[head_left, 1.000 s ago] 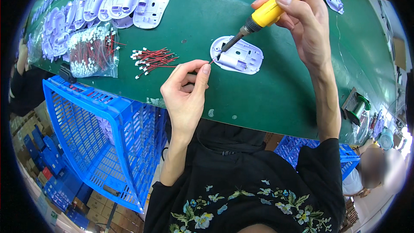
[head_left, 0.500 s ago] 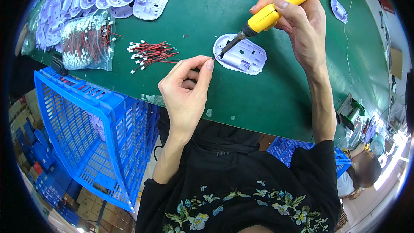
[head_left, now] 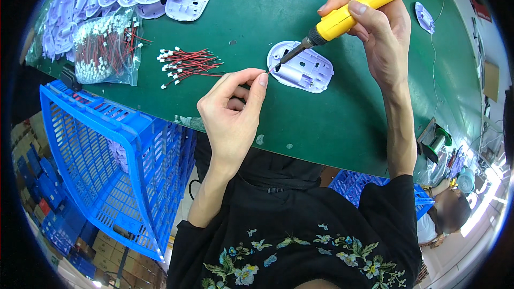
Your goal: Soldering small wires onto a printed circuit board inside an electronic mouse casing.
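Where the soldering iron (head_left: 338,23) tapers, oval plastic (head_left: 304,67) lies.

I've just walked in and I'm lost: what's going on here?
A person's right hand holds a yellow soldering iron, its tip at the left end of a pale lilac plastic shell on the green table. The left hand pinches a thin wire by that end; whether tip and wire touch, I can't tell. Red-wired connectors lie loose further left, near a clear bag of more.
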`<move>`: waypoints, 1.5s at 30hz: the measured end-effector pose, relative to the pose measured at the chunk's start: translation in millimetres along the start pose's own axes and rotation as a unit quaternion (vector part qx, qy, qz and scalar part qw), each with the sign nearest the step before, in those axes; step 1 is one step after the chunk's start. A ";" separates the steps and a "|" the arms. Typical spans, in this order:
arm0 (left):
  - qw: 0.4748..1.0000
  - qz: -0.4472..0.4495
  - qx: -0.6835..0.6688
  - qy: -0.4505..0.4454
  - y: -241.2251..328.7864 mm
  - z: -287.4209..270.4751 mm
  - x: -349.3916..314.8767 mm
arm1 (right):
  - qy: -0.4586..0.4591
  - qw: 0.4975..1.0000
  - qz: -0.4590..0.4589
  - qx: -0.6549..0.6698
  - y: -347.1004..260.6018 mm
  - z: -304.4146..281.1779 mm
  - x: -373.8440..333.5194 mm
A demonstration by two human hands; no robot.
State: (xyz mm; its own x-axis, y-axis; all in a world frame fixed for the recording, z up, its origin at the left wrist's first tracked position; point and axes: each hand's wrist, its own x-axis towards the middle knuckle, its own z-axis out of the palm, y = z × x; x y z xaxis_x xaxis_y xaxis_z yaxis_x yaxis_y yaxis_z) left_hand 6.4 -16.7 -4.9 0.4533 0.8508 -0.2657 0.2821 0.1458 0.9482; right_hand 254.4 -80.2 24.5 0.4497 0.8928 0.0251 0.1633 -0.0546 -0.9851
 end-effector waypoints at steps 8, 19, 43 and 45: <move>1.000 0.009 0.000 0.002 -0.7 1.0 0.2 | 0.016 0.999 0.001 0.041 1.7 5.9 -3.8; 1.000 0.021 0.011 0.005 -0.5 1.6 0.8 | 0.010 0.999 -0.016 0.035 0.3 -1.3 -1.2; 0.999 0.046 0.026 0.002 -1.2 1.4 0.3 | -0.003 0.999 -0.028 0.024 1.4 3.9 -0.1; 0.999 0.045 0.030 0.002 -0.5 1.3 0.2 | 0.001 0.999 -0.025 0.032 0.2 5.7 0.4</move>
State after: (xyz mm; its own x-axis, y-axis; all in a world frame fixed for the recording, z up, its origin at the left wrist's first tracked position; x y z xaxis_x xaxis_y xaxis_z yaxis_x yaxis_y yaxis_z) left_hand 7.5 -17.3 -5.7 0.4757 0.8613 -0.1785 0.2896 0.0383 0.9564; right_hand 249.6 -77.3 23.3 0.4439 0.8929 0.0748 0.1289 0.0189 -0.9915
